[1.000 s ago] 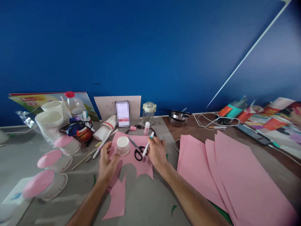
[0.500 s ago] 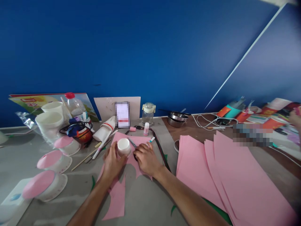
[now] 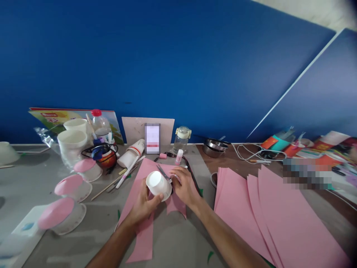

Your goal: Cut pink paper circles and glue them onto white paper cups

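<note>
My left hand (image 3: 146, 203) is wrapped round a white paper cup (image 3: 157, 183), with the thumb on its near side. The cup is tilted, its narrow end facing up and left and its wider rim turned toward my right hand (image 3: 184, 183). The fingers of my right hand are curled round the handles of a pair of scissors (image 3: 162, 170), whose blades point up and left just behind the cup. Under both hands lies a pink paper sheet (image 3: 136, 178) with curved cut-outs along its near edge.
On the left stand several cut cups with pink tops (image 3: 55, 213) and stacked white cups (image 3: 72, 139). A glue stick (image 3: 179, 157), a glass jar (image 3: 182, 139) and a phone (image 3: 152, 138) are behind my hands. Pink sheets (image 3: 292, 208) lie on the right.
My left hand has lifted and tilted the cup, which stood upright on the pink sheet. My right hand has raised the scissors off the sheet beside the cup. The view has shifted slightly.
</note>
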Demonstrator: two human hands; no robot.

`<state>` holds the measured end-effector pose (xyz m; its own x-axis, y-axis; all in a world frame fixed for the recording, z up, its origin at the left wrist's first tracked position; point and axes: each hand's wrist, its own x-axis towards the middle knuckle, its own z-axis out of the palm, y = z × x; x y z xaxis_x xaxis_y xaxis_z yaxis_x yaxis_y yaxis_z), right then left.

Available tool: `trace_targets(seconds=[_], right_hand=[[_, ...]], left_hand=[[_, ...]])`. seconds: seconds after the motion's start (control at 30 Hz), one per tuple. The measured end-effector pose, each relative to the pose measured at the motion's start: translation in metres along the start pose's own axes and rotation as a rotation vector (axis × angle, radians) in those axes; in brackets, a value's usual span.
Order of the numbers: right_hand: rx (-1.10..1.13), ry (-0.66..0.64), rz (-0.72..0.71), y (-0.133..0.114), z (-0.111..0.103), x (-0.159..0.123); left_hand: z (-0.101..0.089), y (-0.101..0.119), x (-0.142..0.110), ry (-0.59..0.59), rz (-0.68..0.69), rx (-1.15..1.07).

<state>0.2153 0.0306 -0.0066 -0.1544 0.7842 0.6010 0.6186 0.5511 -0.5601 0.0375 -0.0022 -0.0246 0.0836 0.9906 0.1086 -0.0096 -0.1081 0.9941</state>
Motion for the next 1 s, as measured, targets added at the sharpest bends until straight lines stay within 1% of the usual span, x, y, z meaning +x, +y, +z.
trace_targets(seconds=[0.1, 0.17, 0.23, 0.3, 0.43, 0.53, 0.63, 0.73, 0.83, 0.9, 1.0], right_hand=[[0.048, -0.075, 0.004, -0.006, -0.001, 0.009], [0.063, -0.131, 0.048, -0.010, -0.001, 0.018], [0.081, -0.132, 0.128, -0.011, -0.003, 0.029], [0.116, -0.083, 0.203, -0.010, -0.007, 0.038], [0.139, -0.001, 0.310, 0.001, -0.030, 0.044], [0.071, 0.008, 0.382, 0.015, -0.050, 0.041], [0.018, -0.017, 0.427, 0.026, -0.060, 0.035], [0.035, -0.056, 0.425, 0.023, -0.057, 0.031], [0.072, -0.119, 0.367, 0.009, -0.048, 0.034], [0.087, -0.174, 0.293, -0.002, -0.040, 0.043], [0.066, -0.260, 0.163, -0.014, -0.021, 0.066]], left_hand=[[0.001, 0.002, -0.003, -0.217, -0.054, -0.076], [0.001, 0.004, -0.005, -0.352, -0.089, -0.099], [0.000, 0.007, -0.006, -0.420, -0.113, -0.092], [0.000, 0.010, -0.006, -0.418, -0.129, -0.085], [-0.003, 0.013, -0.003, -0.309, -0.185, -0.132], [-0.006, 0.008, 0.002, -0.237, -0.211, -0.201], [-0.008, 0.003, 0.006, -0.232, -0.197, -0.219], [-0.008, 0.005, 0.006, -0.236, -0.178, -0.159], [-0.006, 0.008, 0.003, -0.238, -0.164, -0.084], [-0.005, 0.009, 0.002, -0.258, -0.141, -0.041], [-0.004, 0.008, 0.000, -0.333, -0.096, 0.013]])
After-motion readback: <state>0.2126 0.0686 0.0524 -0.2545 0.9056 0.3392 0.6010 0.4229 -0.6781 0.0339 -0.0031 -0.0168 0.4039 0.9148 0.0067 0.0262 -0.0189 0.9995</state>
